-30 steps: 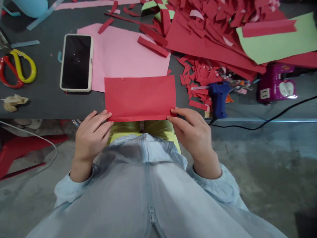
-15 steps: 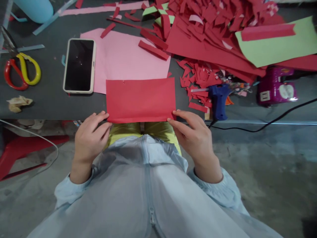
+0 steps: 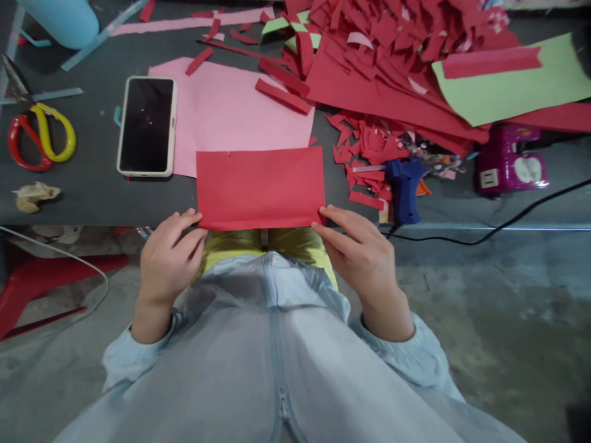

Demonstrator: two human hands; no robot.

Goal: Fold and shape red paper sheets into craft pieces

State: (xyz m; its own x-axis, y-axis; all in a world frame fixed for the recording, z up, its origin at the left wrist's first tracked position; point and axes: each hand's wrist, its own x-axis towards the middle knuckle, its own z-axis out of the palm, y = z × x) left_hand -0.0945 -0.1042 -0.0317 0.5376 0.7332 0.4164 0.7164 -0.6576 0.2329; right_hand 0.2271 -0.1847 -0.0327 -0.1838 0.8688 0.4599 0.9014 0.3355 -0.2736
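Note:
A red rectangular sheet of paper [image 3: 261, 187] lies at the table's front edge, with a narrow folded strip along its near side. My left hand [image 3: 170, 255] pinches its near left corner between thumb and fingers. At the near right corner, my right hand [image 3: 360, 249] grips the sheet the same way. Beyond the red sheet, and partly covered by it, is a larger pink sheet [image 3: 244, 111]. A phone [image 3: 148, 126] with a dark screen rests on the pink sheet's left edge.
Scissors [image 3: 41, 132] with red and yellow handles lie at the left. Red paper scraps [image 3: 369, 144] and a heap of cut red strips [image 3: 397, 31] fill the back right. A blue glue gun [image 3: 406, 187], a purple device [image 3: 510, 163] and a black cable [image 3: 512, 220] are at the right.
The camera view has shifted slightly, so the table things appear a little lower and further left. Both hands keep their hold on the red sheet's near corners.

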